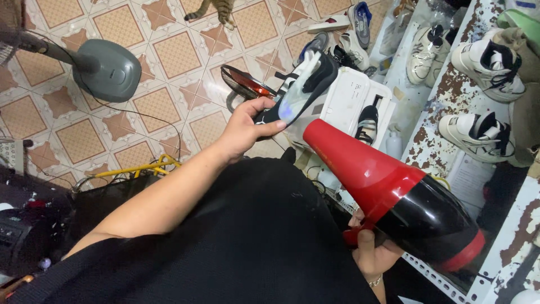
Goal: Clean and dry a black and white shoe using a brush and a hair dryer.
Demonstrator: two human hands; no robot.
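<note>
Left hand (244, 128) is up over the floor, fingers wrapped round the heel end of a black and white shoe (301, 84), thumb pressed along its near side. The shoe points away and up to the right, and its toe is lost among the clutter behind it. Right hand (374, 250) is low and near, clenched round the grip of a red and black dryer (394, 194); only the thumb and a bit of palm show, the rest of the fingers are tucked behind the body of the tool. The dryer's red nozzle aims up-left toward the shoe, its mouth just beside the shoe's underside; whether they touch is hard to say. The handle itself is almost wholly hidden by the hand.

A black shirt (253, 242) fills the near middle and blocks everything below it. Behind the shoe sits a white box (354, 101) with another dark shoe stood in it, partly covered. To the right, a rusty white shelf (450, 90) carries white sneakers (478, 135), some cut off by the picture's edge. Far left, a grey fan base (107, 70) stands on the tiled floor (84, 135), its head out of view. At the far top edge a cat (216, 8) shows only paws and part of its body.
</note>
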